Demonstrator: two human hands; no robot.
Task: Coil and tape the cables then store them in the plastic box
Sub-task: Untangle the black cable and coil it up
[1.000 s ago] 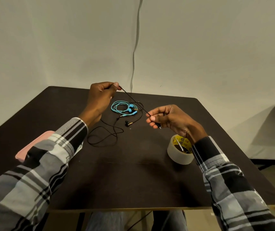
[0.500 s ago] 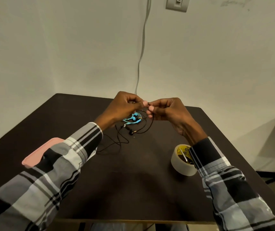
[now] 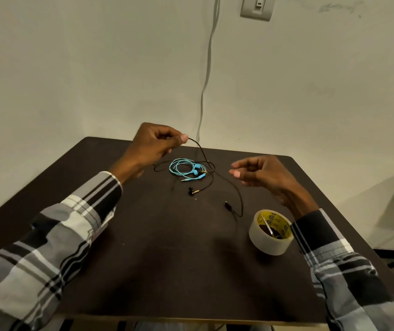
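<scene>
My left hand (image 3: 154,145) sits raised above the far left part of the dark brown square table (image 3: 162,259), thumb and forefinger pinching one end of the thin black earphone cable (image 3: 235,189). Half a second ago both my hands met over the table with the black cable gathered between them; now they have come apart, the loop I was forming has dropped open, and the cable's free run has fallen back onto the tabletop. To my mind that means the first coil has not held and I must gather the slack again before any tape goes on. From my left pinch the cable arcs down and to the right, so its long axis runs diagonally from far left to near right, and its small plug end points back toward me, just beside the roll. Under that arc lies the turquoise earphone cable (image 3: 186,169), loosely coiled flat and untaped, its buds on the right side of the coil. Further right, my right hand (image 3: 260,173) hovers with fingers loosely curled and holding nothing, clear of the cable. Nearest me on the right stands the roll of clear packing tape with a yellow printed core (image 3: 271,232), resting on its side, hole up. The plastic box is not in view.
</scene>
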